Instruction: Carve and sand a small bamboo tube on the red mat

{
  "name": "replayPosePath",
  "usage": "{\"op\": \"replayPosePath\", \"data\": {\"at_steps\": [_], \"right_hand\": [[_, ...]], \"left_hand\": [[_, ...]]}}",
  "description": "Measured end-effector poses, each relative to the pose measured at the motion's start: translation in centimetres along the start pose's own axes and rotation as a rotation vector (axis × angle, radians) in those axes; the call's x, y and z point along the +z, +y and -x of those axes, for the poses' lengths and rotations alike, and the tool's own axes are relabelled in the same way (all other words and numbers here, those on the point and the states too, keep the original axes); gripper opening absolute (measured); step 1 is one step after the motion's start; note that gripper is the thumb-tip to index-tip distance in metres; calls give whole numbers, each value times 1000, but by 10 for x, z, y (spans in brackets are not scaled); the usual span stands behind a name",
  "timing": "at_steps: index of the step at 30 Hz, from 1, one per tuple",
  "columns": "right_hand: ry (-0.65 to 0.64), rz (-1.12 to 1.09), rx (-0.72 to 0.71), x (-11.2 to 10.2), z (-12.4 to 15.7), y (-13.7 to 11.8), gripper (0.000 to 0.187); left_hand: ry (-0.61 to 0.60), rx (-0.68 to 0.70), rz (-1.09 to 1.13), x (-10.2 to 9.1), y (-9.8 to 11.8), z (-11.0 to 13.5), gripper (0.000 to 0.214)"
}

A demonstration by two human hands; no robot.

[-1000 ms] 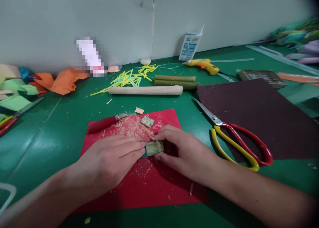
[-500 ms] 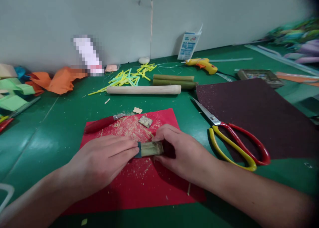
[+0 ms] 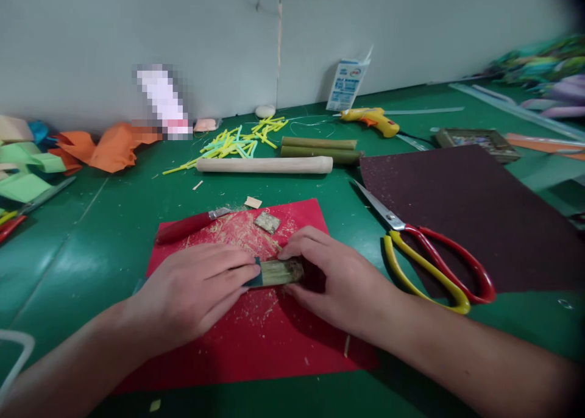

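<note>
Bamboo piece (image 3: 280,272): short, pale green, lying flat across the middle of the red sheet (image 3: 292,339), held at both ends between the two hands.
Right hand (image 3: 340,281): fingers curling around the right end of the bamboo piece, pinching it from above and below.
Left hand (image 3: 194,296): fingers pressing together on a small dark blue tool (image 3: 256,276), only its tip showing, which is touching the left end of the bamboo piece.
Shavings (image 3: 240,232): pale wood dust lying scattered over the upper part of the red sheet and just below the bamboo piece.
Small chip (image 3: 267,222): flat grey-green square resting on the red sheet, just beyond the hands.
Knife (image 3: 192,224): red handle, short blade, lying on the sheet's far left edge.
Scissors (image 3: 429,259): red and yellow handles, lying shut to the right of the right hand, partly overlapping the dark sheet (image 3: 479,217).
Wooden rod (image 3: 265,165): lying crosswise farther back, with two green bamboo stalks (image 3: 320,148) just behind it.
Straw bits (image 3: 237,141): yellow and green, lying heaped near the wall.
Glue gun (image 3: 372,119): yellow, resting at the back right.
Table (image 3: 91,235): green, bearing everything.
</note>
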State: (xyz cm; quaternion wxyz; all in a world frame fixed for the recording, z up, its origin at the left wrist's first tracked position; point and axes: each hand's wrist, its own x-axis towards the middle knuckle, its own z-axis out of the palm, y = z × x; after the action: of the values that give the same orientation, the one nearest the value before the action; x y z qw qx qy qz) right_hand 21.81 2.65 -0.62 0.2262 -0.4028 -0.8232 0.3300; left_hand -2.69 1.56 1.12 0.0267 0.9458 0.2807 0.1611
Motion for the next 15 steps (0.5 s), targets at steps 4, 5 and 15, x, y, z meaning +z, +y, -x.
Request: {"op": "replayPosePath", "data": {"at_steps": [4,5,15], "right_hand": [[24,-8,7,1,-1,0,23],[27,-10,9,1,-1,0,24],[31,5,55,3,0,-1,22]], "left_hand": [[-5,8,11,-2,0,-2,28],[-5,12,9,-2,0,-3,29],[-18,119,-75,-6,-6,0,29]]}}
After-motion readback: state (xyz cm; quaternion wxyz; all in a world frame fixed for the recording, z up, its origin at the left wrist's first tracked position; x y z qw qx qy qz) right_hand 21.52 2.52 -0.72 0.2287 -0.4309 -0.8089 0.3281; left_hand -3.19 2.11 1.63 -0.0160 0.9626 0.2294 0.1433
